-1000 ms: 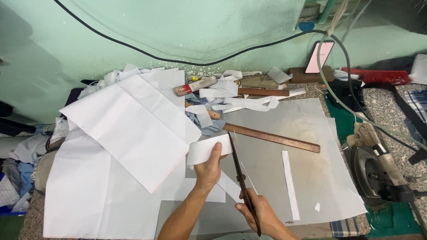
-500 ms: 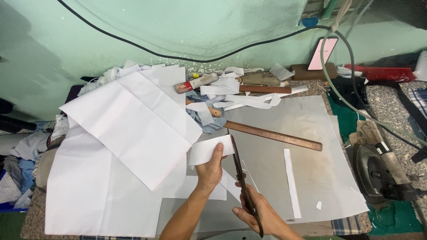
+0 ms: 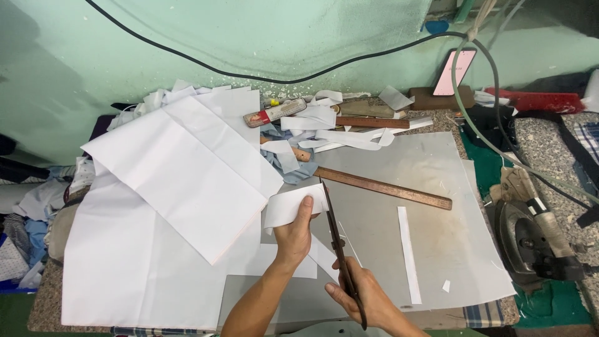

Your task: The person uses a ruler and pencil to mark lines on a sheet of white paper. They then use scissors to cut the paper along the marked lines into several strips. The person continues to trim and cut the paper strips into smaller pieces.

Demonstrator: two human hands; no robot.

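Holding a curled strip of white fabric in your left hand, fingers clamped on it, you are gripping long dark metal scissors in your right hand, blades beside the strip, above the grey bench.

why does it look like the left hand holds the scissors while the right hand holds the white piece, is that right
Not quite: the head view shows the hands swapped. The right hand holds the scissors, and the left hand holds the white piece.
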